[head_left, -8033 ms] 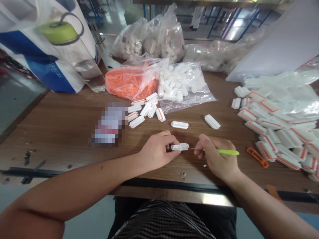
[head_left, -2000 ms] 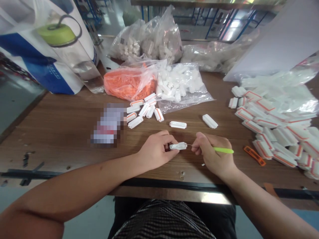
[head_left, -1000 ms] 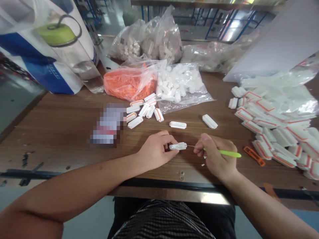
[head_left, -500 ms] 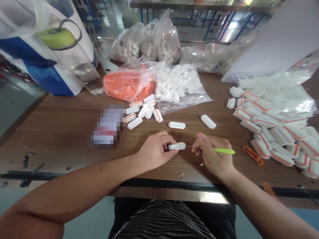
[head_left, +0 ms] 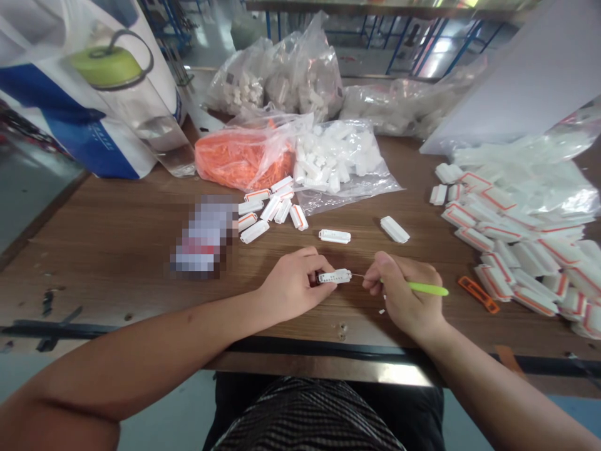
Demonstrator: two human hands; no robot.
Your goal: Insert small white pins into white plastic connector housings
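My left hand (head_left: 298, 282) is closed on a small white plastic housing (head_left: 335, 276) with a row of holes along its face. Pinched in my right hand (head_left: 408, 291) is a thin-tipped tool with a lime-green handle (head_left: 429, 289), held like a pen. Its fine metal tip reaches the right end of the housing. Whether the tip is inside the end or only against it, I cannot tell. Just beyond my hands lie two more white housings, one (head_left: 335, 236) in the middle and one (head_left: 395, 229) to the right.
Several white pieces with orange strips form a pile (head_left: 530, 244) at right, an orange frame (head_left: 478, 294) beside it. Behind lie a bag of orange parts (head_left: 244, 160) and a bag of white parts (head_left: 335, 156). A bottle (head_left: 141, 113) stands at left, near a blurred-out object (head_left: 204, 237).
The green handle and my right hand have shifted very slightly to the right. My left hand keeps the housing in nearly the same place.
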